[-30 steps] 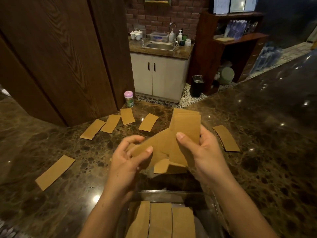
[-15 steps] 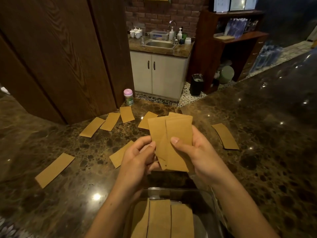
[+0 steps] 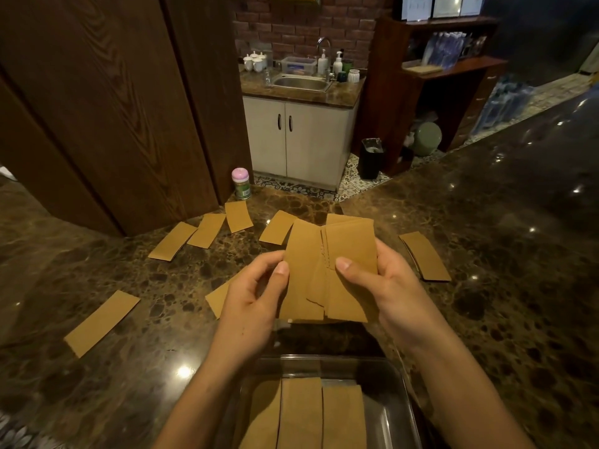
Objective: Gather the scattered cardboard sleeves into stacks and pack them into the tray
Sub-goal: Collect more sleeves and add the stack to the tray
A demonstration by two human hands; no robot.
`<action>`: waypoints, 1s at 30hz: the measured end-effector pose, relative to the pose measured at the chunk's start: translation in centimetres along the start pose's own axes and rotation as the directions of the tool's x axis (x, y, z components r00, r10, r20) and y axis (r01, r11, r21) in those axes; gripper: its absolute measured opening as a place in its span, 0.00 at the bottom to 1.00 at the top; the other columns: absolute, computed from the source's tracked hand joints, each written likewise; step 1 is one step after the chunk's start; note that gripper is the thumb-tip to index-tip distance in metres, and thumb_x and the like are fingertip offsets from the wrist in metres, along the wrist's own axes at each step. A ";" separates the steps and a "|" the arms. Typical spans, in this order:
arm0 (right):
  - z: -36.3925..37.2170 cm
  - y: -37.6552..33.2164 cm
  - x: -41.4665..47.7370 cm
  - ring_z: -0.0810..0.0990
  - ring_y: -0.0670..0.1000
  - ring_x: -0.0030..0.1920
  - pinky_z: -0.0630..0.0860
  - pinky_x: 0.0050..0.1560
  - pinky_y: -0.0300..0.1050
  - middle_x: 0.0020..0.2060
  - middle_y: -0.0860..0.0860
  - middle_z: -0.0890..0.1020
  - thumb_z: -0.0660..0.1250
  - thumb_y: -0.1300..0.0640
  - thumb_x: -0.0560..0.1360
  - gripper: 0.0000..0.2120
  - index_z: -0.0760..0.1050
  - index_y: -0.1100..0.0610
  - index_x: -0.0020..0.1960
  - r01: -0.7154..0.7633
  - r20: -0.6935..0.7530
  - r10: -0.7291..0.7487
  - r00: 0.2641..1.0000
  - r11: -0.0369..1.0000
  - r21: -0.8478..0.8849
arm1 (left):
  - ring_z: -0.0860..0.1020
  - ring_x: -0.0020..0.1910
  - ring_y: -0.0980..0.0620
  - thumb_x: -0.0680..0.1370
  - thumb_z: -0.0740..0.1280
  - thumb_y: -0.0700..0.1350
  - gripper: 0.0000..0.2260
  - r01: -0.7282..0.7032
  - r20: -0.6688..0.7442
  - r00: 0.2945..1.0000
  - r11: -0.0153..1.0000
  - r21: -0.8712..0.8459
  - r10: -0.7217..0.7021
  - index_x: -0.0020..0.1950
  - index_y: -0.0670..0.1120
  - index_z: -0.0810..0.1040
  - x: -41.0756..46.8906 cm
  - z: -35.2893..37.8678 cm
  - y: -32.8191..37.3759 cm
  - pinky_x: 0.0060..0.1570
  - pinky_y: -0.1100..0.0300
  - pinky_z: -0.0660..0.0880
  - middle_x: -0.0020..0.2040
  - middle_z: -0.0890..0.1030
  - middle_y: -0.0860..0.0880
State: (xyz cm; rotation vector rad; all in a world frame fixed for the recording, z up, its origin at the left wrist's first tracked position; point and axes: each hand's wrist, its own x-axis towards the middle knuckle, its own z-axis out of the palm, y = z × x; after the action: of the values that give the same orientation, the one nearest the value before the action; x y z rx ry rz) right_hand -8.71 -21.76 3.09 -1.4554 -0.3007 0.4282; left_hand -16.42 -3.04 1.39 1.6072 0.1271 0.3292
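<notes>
- Both hands hold flat brown cardboard sleeves [image 3: 340, 264] upright above the clear plastic tray [image 3: 400, 379]. The left hand [image 3: 252, 306] pinches one sleeve by its left edge, and the right hand [image 3: 389, 293] grips a small stack with its fingers [image 3: 345, 265] curled round it.
- The sleeves are matte, slightly tapered strips with curved ends.
- Packed sleeves [image 3: 301, 413] lie flat in three rows in the tray.
- A second ago the left sleeve slanted across the stack; now it stands upright beside it, edges overlapping.
- Loose sleeves [image 3: 102, 322] lie scattered on the glossy, mottled brown stone tabletop [image 3: 486, 303].
- A pink-lidded jar [image 3: 241, 183] has a green label with writing too small to read.
</notes>
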 end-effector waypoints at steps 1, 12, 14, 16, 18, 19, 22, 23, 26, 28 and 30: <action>-0.2 -0.2 0.1 0.86 0.54 0.60 0.83 0.59 0.55 0.60 0.52 0.86 0.70 0.55 0.78 0.20 0.76 0.51 0.69 0.004 0.003 -0.004 1.000 1.000 -0.009 | 0.83 0.53 0.51 0.82 0.61 0.48 0.12 -0.003 0.021 1.000 1.000 0.025 0.002 0.61 0.51 0.81 0.1 -0.2 0.1 0.48 0.52 0.82 0.54 0.85 0.52; 1.1 0.4 -0.5 0.86 0.53 0.59 0.82 0.61 0.59 0.58 0.51 0.87 0.70 0.59 0.80 0.16 0.77 0.50 0.67 0.075 -0.188 -0.053 0.981 0.991 0.114 | 0.84 0.54 0.46 0.71 0.74 0.39 0.24 0.104 -0.061 0.989 0.940 -0.325 -0.131 0.66 0.50 0.77 0.4 -0.5 0.9 0.48 0.54 0.83 0.57 0.83 0.48; 1.1 0.9 -1.2 0.86 0.50 0.58 0.84 0.59 0.56 0.59 0.49 0.86 0.71 0.56 0.79 0.19 0.75 0.47 0.68 0.016 -0.075 -0.018 0.997 1.000 -0.021 | 0.85 0.52 0.45 0.70 0.74 0.37 0.25 0.072 -0.183 0.968 0.890 -0.451 -0.172 0.67 0.47 0.75 0.6 -0.3 1.0 0.46 0.55 0.83 0.55 0.86 0.42; 1.3 1.1 -1.8 0.86 0.46 0.57 0.85 0.56 0.50 0.59 0.46 0.86 0.72 0.54 0.79 0.19 0.74 0.44 0.68 -0.028 0.060 0.042 0.997 0.975 -0.221 | 0.86 0.52 0.45 0.74 0.71 0.36 0.21 0.049 -0.238 0.950 0.846 -0.531 -0.204 0.66 0.46 0.75 0.8 -0.2 1.0 0.47 0.55 0.84 0.52 0.87 0.42; 1.5 1.2 -2.0 0.85 0.44 0.58 0.84 0.56 0.47 0.58 0.44 0.85 0.72 0.53 0.79 0.19 0.74 0.44 0.68 -0.001 0.098 0.036 0.995 0.940 -0.340 | 0.86 0.52 0.45 0.78 0.69 0.37 0.17 0.036 -0.247 0.950 0.853 -0.521 -0.191 0.66 0.46 0.75 0.8 0.1 0.9 0.47 0.54 0.84 0.53 0.87 0.41; 1.4 1.1 -2.0 0.85 0.43 0.58 0.84 0.55 0.46 0.58 0.43 0.85 0.72 0.53 0.79 0.19 0.74 0.44 0.68 0.013 0.089 0.018 0.996 0.938 -0.346 | 0.85 0.52 0.45 0.78 0.68 0.37 0.16 0.030 -0.257 0.950 0.867 -0.497 -0.179 0.65 0.46 0.76 0.8 0.2 0.7 0.46 0.55 0.84 0.54 0.86 0.41; 0.5 0.0 -1.7 0.86 0.46 0.56 0.84 0.51 0.44 0.57 0.45 0.86 0.72 0.54 0.78 0.19 0.76 0.47 0.68 0.042 0.066 -0.026 0.997 0.966 -0.255 | 0.85 0.53 0.47 0.79 0.69 0.38 0.15 0.019 -0.294 0.944 0.917 -0.398 -0.147 0.64 0.48 0.76 0.7 -0.1 0.2 0.45 0.56 0.82 0.54 0.86 0.45; 0.2 -0.3 -1.6 0.86 0.47 0.56 0.84 0.51 0.44 0.56 0.47 0.86 0.72 0.54 0.78 0.19 0.77 0.47 0.67 0.045 0.060 -0.034 0.998 0.977 -0.206 | 0.85 0.54 0.48 0.79 0.69 0.38 0.15 0.022 -0.285 0.950 0.934 -0.356 -0.131 0.64 0.49 0.76 0.7 -0.3 0.1 0.45 0.57 0.82 0.55 0.86 0.45; -0.1 -1.1 -1.2 0.87 0.51 0.55 0.84 0.49 0.44 0.56 0.50 0.87 0.72 0.54 0.76 0.19 0.78 0.51 0.67 0.020 0.076 -0.014 0.997 0.996 -0.084 | 0.86 0.53 0.47 0.76 0.72 0.38 0.18 0.047 -0.173 0.981 0.969 -0.242 -0.091 0.65 0.49 0.76 0.5 -0.4 0.2 0.46 0.55 0.82 0.53 0.87 0.45; 0.7 -0.9 -0.9 0.87 0.52 0.56 0.84 0.51 0.45 0.57 0.52 0.87 0.71 0.56 0.77 0.19 0.77 0.53 0.68 0.003 0.109 0.000 0.994 0.999 -0.033 | 0.86 0.50 0.45 0.76 0.71 0.42 0.17 0.070 -0.087 0.992 0.968 -0.243 -0.094 0.63 0.48 0.76 0.4 0.2 0.5 0.46 0.52 0.83 0.52 0.87 0.44; 2.1 -0.2 -0.9 0.86 0.53 0.58 0.84 0.55 0.49 0.57 0.51 0.87 0.70 0.56 0.80 0.18 0.76 0.49 0.69 -0.030 0.115 0.024 0.993 0.998 0.047 | 0.85 0.49 0.45 0.77 0.68 0.48 0.13 0.090 -0.028 0.995 0.964 -0.251 -0.101 0.60 0.47 0.79 0.3 1.1 0.7 0.45 0.52 0.82 0.51 0.86 0.44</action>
State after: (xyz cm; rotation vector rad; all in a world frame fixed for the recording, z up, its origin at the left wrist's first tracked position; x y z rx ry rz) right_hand -10.47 -20.32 3.60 -1.3909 -0.3599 0.5383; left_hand -15.93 -4.08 2.04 1.3409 0.1862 0.2906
